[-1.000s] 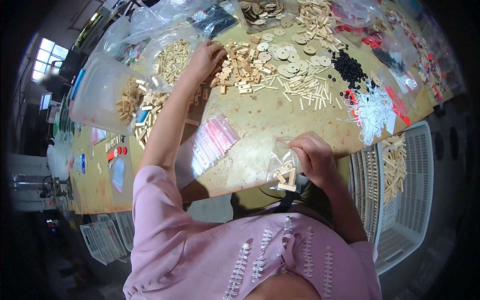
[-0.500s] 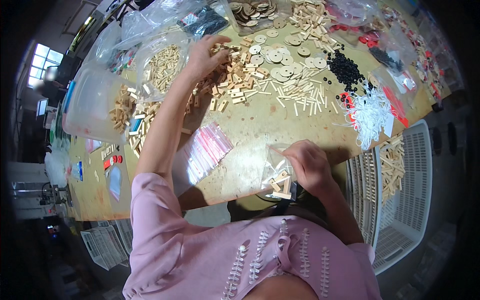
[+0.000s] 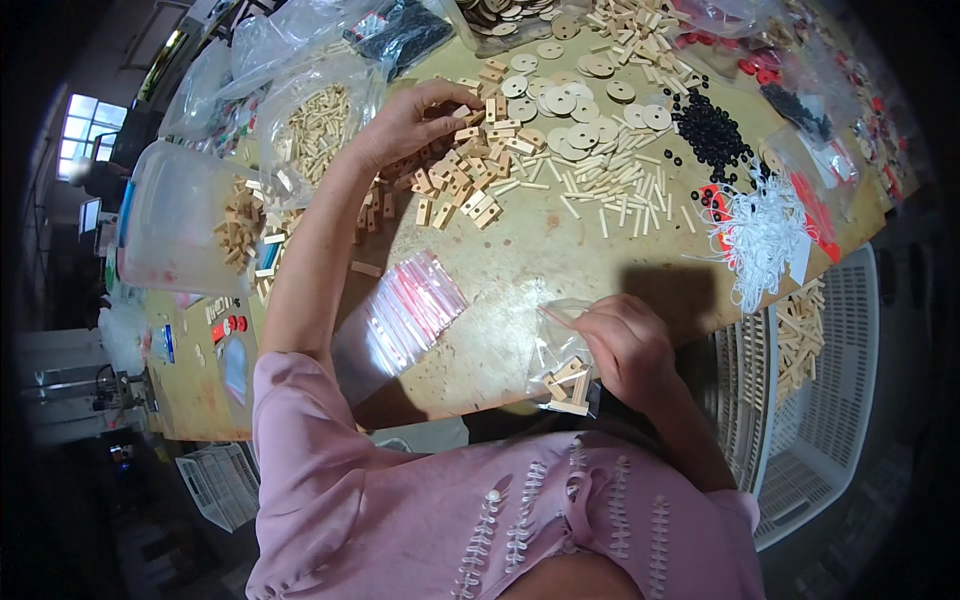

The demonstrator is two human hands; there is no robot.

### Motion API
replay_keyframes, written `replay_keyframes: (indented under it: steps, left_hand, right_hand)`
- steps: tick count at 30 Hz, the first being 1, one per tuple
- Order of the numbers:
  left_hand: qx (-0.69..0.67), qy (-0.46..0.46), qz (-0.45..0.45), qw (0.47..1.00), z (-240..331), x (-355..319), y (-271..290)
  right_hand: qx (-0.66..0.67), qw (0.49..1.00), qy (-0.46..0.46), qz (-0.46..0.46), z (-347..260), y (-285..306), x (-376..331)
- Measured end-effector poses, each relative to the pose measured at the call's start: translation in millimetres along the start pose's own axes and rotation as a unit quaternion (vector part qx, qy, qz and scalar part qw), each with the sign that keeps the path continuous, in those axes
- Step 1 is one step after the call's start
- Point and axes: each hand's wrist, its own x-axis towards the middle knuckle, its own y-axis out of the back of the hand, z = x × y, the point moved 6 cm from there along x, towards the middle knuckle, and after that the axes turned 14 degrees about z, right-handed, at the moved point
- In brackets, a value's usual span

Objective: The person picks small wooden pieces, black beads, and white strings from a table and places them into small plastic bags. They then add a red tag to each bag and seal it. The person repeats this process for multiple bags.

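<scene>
My left hand [image 3: 412, 122] reaches over the far heap of small drilled wooden blocks [image 3: 470, 165]. Its thumb and fingers are apart and bent down among the blocks; the fingertips are partly hidden, and no block is plainly gripped. Near the table's front edge, my right hand [image 3: 630, 345] pinches the upper part of a clear plastic bag [image 3: 548, 335]. Several wooden pieces [image 3: 570, 385], both blocks and sticks, sit in the bottom of that bag. Between my arms, a stack of clear zip bags with red strips [image 3: 405, 305] lies on the table.
Round wooden discs [image 3: 560, 100], short wooden sticks [image 3: 610, 185], black rings [image 3: 710, 130] and white strings [image 3: 765, 230] lie in heaps across the far side. A translucent tub [image 3: 175, 215] tips toward blocks at left. White plastic baskets [image 3: 830, 400] stand beside the table at right.
My left hand has shifted slightly right within the block heap, its thumb and fingers now lower among the blocks. The right hand still holds the bag, nearly in place. The whole view has shifted slightly.
</scene>
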Motion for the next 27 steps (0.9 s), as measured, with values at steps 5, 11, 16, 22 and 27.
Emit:
replay_keyframes:
  steps: [5,11,16,22,27]
  left_hand:
    - [-0.185,0.045,0.086,0.978,-4,1,14]
    - [-0.041,0.085,0.192,0.977,0,-11,26]
    - [0.108,0.108,0.210,0.966,-8,-18,30]
    - [0.144,-0.027,0.204,0.968,26,-19,21]
    - [0.294,-0.154,0.132,0.934,61,-33,-50]
  right_hand:
    - [-0.012,1.000,-0.013,-0.003,3,0,-3]
    - [-0.001,1.000,-0.008,0.006,3,0,-3]
    - [-0.003,1.000,0.002,0.013,0,2,-1]
    - [-0.026,0.999,0.011,0.015,-2,2,-1]
    - [-0.043,0.999,0.022,0.025,-4,2,-1]
